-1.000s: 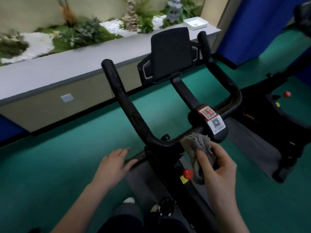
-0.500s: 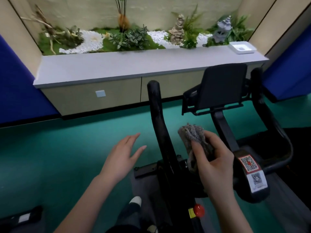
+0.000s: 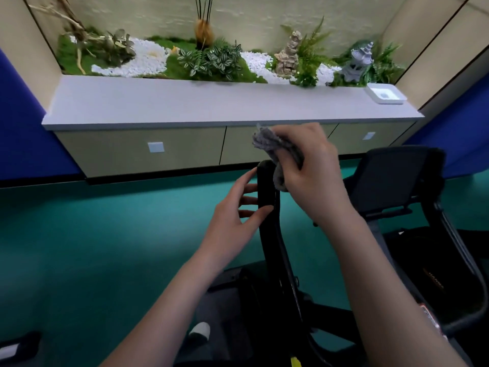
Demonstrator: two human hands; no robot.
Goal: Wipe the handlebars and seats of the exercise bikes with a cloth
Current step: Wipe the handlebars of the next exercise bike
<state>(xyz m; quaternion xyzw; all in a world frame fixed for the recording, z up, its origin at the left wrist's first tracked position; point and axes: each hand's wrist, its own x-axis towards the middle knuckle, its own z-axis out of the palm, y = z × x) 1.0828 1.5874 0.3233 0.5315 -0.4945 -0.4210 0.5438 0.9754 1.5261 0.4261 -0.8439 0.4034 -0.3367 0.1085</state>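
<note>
The black exercise bike's left handlebar prong (image 3: 266, 182) stands upright at the centre of the view. My left hand (image 3: 235, 215) holds it just below the tip, thumb on the front and fingers reaching behind. My right hand (image 3: 313, 176) grips a crumpled grey cloth (image 3: 268, 143), and the cloth's lower fold presses against the right side of the prong's tip. The right handlebar prong (image 3: 447, 234) and the black console (image 3: 391, 176) are to the right. No seat is in view.
A low cabinet with a grey counter (image 3: 211, 107) runs along the wall behind the bike, bearing a planter with stones and a white tray (image 3: 385, 94). Teal floor (image 3: 92, 247) spreads to the left. My shoe (image 3: 199, 331) is by the bike's frame.
Both hands rose to the tip of the left prong. My left hand, open in the air before, now holds the prong, and the cloth came up against its tip.
</note>
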